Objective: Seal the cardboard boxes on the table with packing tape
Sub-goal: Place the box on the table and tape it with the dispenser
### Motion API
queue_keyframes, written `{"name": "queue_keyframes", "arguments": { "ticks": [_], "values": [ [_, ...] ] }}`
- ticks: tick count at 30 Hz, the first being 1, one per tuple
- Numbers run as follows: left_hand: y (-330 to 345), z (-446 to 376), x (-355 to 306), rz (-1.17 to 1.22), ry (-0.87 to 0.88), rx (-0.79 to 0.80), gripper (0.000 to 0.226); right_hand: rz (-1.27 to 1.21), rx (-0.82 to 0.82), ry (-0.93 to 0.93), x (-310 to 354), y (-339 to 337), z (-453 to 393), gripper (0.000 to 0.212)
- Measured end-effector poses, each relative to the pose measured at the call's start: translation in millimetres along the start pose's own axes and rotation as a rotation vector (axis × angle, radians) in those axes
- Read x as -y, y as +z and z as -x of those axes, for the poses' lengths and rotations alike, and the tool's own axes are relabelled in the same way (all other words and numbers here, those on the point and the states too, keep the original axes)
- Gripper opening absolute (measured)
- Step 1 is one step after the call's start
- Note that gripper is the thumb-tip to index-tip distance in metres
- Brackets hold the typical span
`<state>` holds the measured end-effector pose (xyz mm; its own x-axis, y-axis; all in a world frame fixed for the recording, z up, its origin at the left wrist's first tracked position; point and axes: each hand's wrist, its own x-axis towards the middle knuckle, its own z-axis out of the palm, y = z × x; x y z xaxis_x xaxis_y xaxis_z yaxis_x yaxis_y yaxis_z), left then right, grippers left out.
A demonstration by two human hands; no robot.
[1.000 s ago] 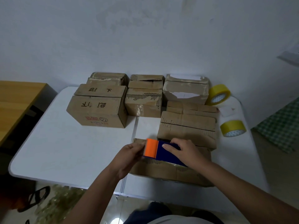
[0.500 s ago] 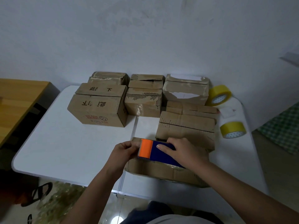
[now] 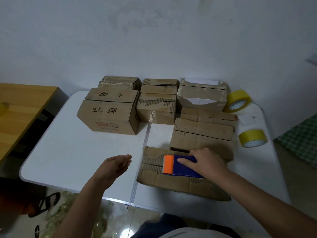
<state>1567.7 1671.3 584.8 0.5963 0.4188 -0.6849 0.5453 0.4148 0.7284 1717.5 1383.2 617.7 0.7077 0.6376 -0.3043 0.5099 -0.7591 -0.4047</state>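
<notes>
Lower centre-right of the frame: a flat, worn brown cardboard box (image 3: 173, 170) lies at the near edge of the white folding surface (image 3: 72, 152). On its top sits a blue tape dispenser with an orange front plate (image 3: 180, 166), the orange end pointing left along the centre seam of the flaps. The right hand (image 3: 205, 162) lies over the blue body, thumb along the near side, grasping it. The left hand (image 3: 116, 164) hovers over bare surface just left of the box, fingers loose, palm turned inward, holding nothing.

Progress, as a judgement: the strip on this box appears at or near its left end, though clear tape cannot be made out on the seam, so whether it is cut is uncertain. The other boxes seem to remain to be done: a stack of two flat brown boxes (image 3: 202, 134) directly behind, a large printed brown carton (image 3: 108, 115) at centre left, and three smaller torn boxes (image 3: 157, 107) along the back by the wall; their flaps show gaps and no evident fresh tape.

Surroundings: two yellow rolls of packing tape (image 3: 252, 140) stand at the right edge of the surface. A wooden table (image 3: 20, 107) occupies the left of the frame. The stack just behind the working box leaves little room for the dispenser on that side.
</notes>
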Motion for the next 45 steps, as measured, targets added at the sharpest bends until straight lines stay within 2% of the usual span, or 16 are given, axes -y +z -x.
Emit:
{"name": "queue_keyframes", "arguments": {
  "ticks": [6, 11, 15, 18, 25, 26, 28, 29, 32, 35, 37, 39, 40, 42, 44, 45],
  "values": [
    [6, -16, 17, -0.074, 0.121, -0.083, 0.020, 0.047, -0.010, 0.061, 10, 4, -9, 0.053],
    [10, -34, 37, -0.103, 0.081, -0.078, 0.019, 0.071, -0.009, 0.076, 14, 6, -11, 0.051],
    [25, -42, 56, -0.171, 0.063, 0.019, 0.021, 0.076, -0.006, 0.083, 15, 8, -11, 0.052],
    [34, -46, 65, -0.214, 0.089, -0.029, 0.021, 0.082, -0.010, 0.090, 15, 9, -12, 0.051],
    [38, -51, 63, -0.576, 0.007, -0.168, 0.056, 0.104, -0.041, 0.098, 13, 11, -11, 0.056],
    [35, -53, 63, -0.612, 0.029, -0.163, 0.053, 0.103, -0.044, 0.100, 12, 11, -11, 0.056],
    [34, -44, 57, -0.592, 0.150, -0.147, 0.025, 0.103, -0.043, 0.106, 11, 12, -12, 0.057],
    [36, -35, 52, -0.580, 0.207, -0.135, 0.022, 0.101, -0.043, 0.107, 11, 12, -12, 0.057],
    [45, -11, 48, -0.605, 0.288, -0.093, 0.034, 0.099, -0.043, 0.102, 12, 11, -13, 0.057],
    [55, 7, 49, -0.798, 0.348, -0.013, 0.038, 0.095, -0.041, 0.102, 13, 12, -12, 0.057],
    [58, 6, 50, -0.856, 0.300, 0.105, 0.044, 0.095, -0.042, 0.102, 13, 13, -11, 0.058],
    [56, 3, 46, -0.882, 0.254, 0.213, 0.064, 0.092, -0.038, 0.099, 13, 12, -11, 0.058],
    [52, 0, 43, -0.943, 0.290, 0.234, 0.078, 0.087, -0.036, 0.096, 12, 11, -11, 0.057],
    [42, -12, 38, -1.253, 0.575, 0.217, 0.107, 0.082, -0.033, 0.093, 12, 9, -11, 0.055],
    [40, -29, 35, -1.559, 0.896, 0.307, 0.123, 0.095, -0.026, 0.090, 13, 8, -11, 0.054],
    [42, -36, 33, -1.662, 0.958, 0.376, 0.127, 0.107, -0.015, 0.091, 14, 7, -11, 0.054]
  ]
}}
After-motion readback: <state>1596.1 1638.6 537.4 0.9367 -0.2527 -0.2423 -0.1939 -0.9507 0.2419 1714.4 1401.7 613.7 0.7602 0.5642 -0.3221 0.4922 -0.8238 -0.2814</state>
